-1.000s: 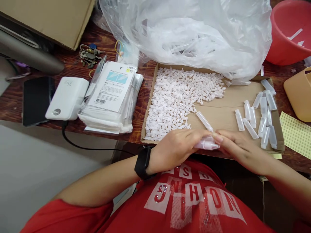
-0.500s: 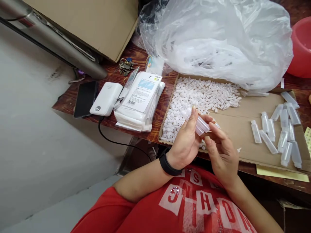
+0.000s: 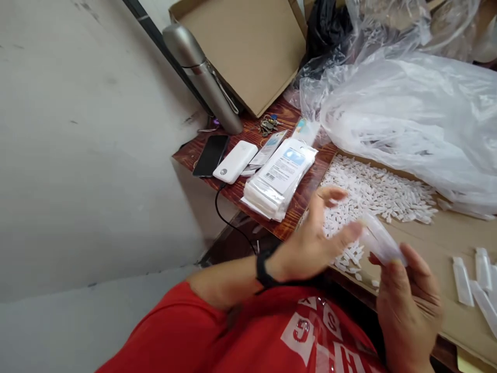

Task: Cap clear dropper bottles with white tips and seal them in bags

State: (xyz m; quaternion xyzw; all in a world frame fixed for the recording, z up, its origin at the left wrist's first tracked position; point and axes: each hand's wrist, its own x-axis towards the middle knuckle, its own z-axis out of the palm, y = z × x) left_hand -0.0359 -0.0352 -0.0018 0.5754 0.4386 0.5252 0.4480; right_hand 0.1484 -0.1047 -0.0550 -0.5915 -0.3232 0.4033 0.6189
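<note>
Between thumb and fingers, my right hand (image 3: pixel 407 300) grips translucent plastic tubes (image 3: pixel 382 241) by their lower end; blur hides how many there are. My left hand (image 3: pixel 316 241) is open, thumb and fingers apart, its thumb close to the upper end of the tubes. Whether that thumb touches them I cannot tell. Below both hands lies a shallow cardboard tray (image 3: pixel 419 241) with a heap of small white plastic tips (image 3: pixel 380 189) on its left side. Several loose translucent bottles (image 3: pixel 462 280) lie in the tray at the right.
Left of the tray sits a stack of clear-sleeved packets (image 3: pixel 279 178), beside a white power bank (image 3: pixel 235 161) with a cable, a black phone (image 3: pixel 210 155) and keys (image 3: pixel 268 124). A steel flask (image 3: pixel 207 77) stands by the wall. Behind the tray bulges a large plastic bag (image 3: pixel 419 114).
My left hand has let go of the tubes and opened. My right hand now holds them. The view has swung left, so everything appears farther right.
</note>
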